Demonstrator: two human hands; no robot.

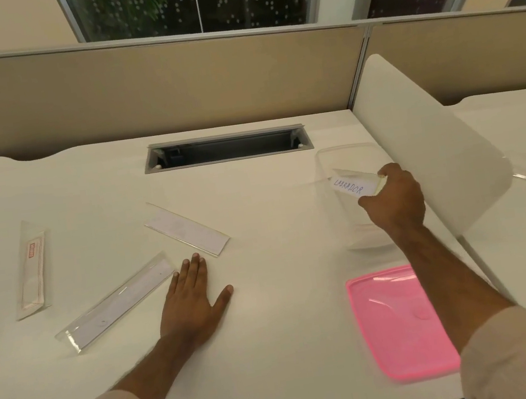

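Toward the left of the white surface (269, 300), the left hand (192, 304) lies flat with straight fingers and holds nothing. Its fingertips are just beside the end of a clear name-card holder (117, 302), whose long axis runs off to the lower left, and a second holder (188, 228) lies just beyond them. Further right, the right hand (393, 198) has its grip closed on one end of the LABRADOR holder (349, 185), whose long axis points left and away from the hand, dipping into the open clear container (328, 169) beneath it. The pink lid (397, 322) lies nearer, beside that forearm, so the drop looks to be the right hand's job.
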